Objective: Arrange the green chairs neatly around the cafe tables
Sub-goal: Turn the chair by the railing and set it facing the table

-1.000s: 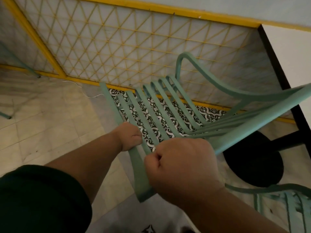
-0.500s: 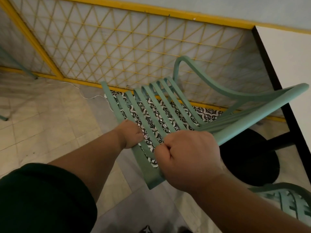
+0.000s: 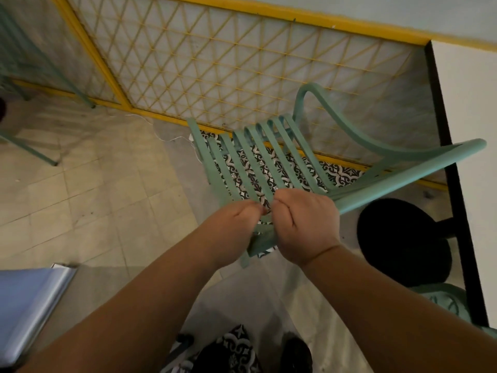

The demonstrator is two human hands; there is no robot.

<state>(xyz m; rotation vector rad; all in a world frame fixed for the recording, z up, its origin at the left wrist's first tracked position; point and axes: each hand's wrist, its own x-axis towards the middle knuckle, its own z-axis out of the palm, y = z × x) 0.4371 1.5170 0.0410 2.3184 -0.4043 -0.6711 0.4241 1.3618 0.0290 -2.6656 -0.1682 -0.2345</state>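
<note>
— What stands at twelve o'clock?
— A yellow-framed lattice screen (image 3: 228, 71), with a pale wall (image 3: 349, 6) above it. Black-and-white patterned tiles (image 3: 341, 175) run along its foot.
— And the floor?
— Beige tiles (image 3: 94, 197) out at nine o'clock, a grey strip (image 3: 172, 168) nearer the middle, a thin white cable (image 3: 173, 138) lying just beside the screen.
— Furniture?
— A white surface (image 3: 468, 103) with a black edge at three o'clock, its round black base (image 3: 403, 243) at four. A silvery-blue panel (image 3: 29, 305) at eight; can't tell what it is. The light is dim and soft
</note>
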